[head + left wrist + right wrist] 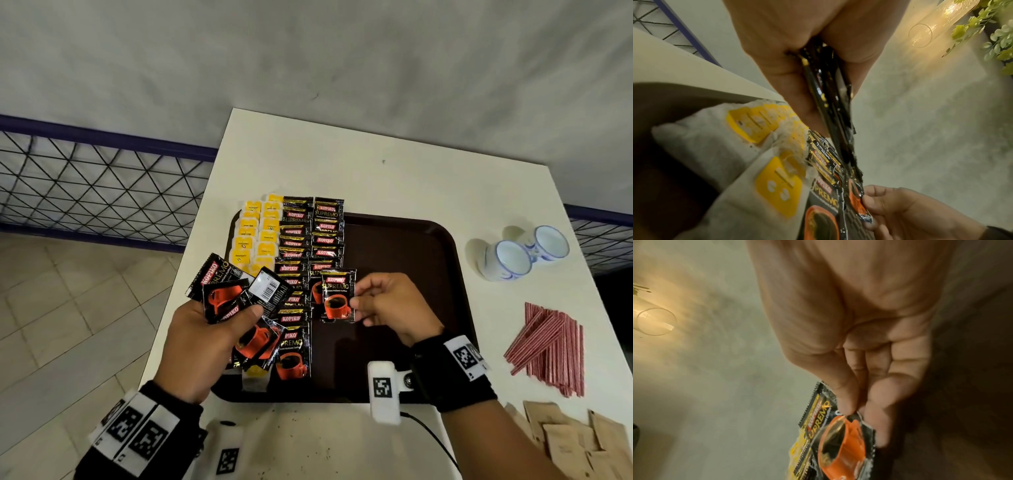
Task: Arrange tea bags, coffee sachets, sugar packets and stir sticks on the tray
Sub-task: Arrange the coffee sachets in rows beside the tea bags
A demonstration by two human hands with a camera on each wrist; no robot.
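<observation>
A dark brown tray (411,260) lies on the white table (342,164). On its left side are yellow-tagged tea bags (255,233) in two columns, then black coffee sachets (310,236) in two overlapping columns. My left hand (205,339) grips a fan of several coffee sachets (236,291) (830,100) over the tray's left edge. My right hand (387,305) pinches one coffee sachet (337,296) (840,439) by its right edge, just above the lower end of the second coffee column.
Red-and-white stir sticks (551,346) lie in a pile on the table right of the tray. Brown sugar packets (575,442) sit at the bottom right. Two blue-and-white cups (520,251) stand beyond the tray's right edge. A wire fence (96,185) runs left of the table.
</observation>
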